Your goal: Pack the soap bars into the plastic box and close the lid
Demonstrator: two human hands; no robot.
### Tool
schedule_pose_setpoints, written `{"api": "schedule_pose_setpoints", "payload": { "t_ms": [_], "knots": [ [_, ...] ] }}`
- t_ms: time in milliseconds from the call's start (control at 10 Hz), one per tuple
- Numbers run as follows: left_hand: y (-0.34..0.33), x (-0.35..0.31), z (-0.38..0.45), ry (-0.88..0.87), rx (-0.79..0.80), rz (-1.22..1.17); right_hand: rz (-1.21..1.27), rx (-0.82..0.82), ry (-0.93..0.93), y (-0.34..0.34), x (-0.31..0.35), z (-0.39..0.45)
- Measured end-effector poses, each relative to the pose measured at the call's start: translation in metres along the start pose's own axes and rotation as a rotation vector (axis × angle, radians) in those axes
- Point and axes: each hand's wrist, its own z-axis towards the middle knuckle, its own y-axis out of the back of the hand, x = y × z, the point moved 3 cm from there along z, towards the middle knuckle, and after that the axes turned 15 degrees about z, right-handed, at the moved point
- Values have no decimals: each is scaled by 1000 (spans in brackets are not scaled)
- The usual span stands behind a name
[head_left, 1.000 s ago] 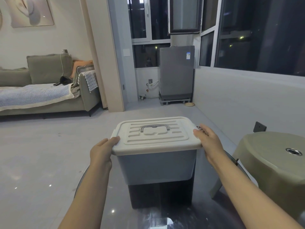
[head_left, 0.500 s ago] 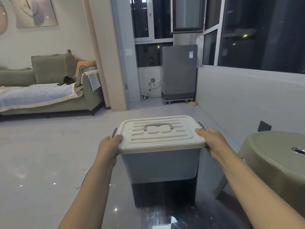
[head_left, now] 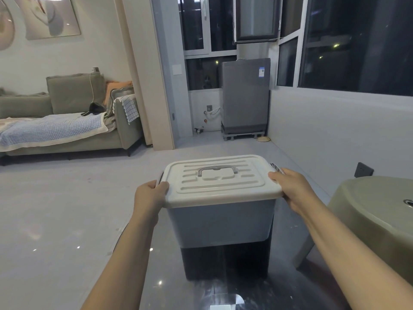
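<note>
Plastic box (head_left: 221, 222): upright on the dark glossy desk (head_left: 288, 285), near its far edge, reflection visible beneath the base. Walls opaque grey-blue; soap bars not visible, contents cannot be confirmed.

Lid (head_left: 220, 179): white, ribbed, seated level across the full rim, no gap showing along the near edge. Grey carry handle (head_left: 216, 170) folded flat at lid centre. Grey side latches just visible at both short ends, partly hidden by fingers; locked or unlocked cannot be told.

Left hand (head_left: 150, 196): curled around the left lid edge, thumb on top, fingers wrapped down over the latch area. Right hand (head_left: 290, 186): mirrored on the right lid edge, gripping lid and rim together. Symmetric hold at opposite ends likely intended for even downward pressure, seating the lid without tilting, or for snapping both latches at once.

Judged stage: closing step, near completion.

Surroundings: olive stool (head_left: 377, 209) just right of the desk; sofa (head_left: 73, 117) and grey appliance (head_left: 244, 97) well beyond, across the floor.
</note>
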Motion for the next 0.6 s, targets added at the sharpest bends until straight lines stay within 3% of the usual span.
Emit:
{"api": "schedule_pose_setpoints", "payload": {
  "t_ms": [400, 600],
  "knots": [
    [0, -5, 1, -2, 9, 1, -100, 42, 45, -4, 5, -3],
    [-4, -15, 4, 49, -62, 200, -342, 52, 80, -2, 11, -7]
  ]
}}
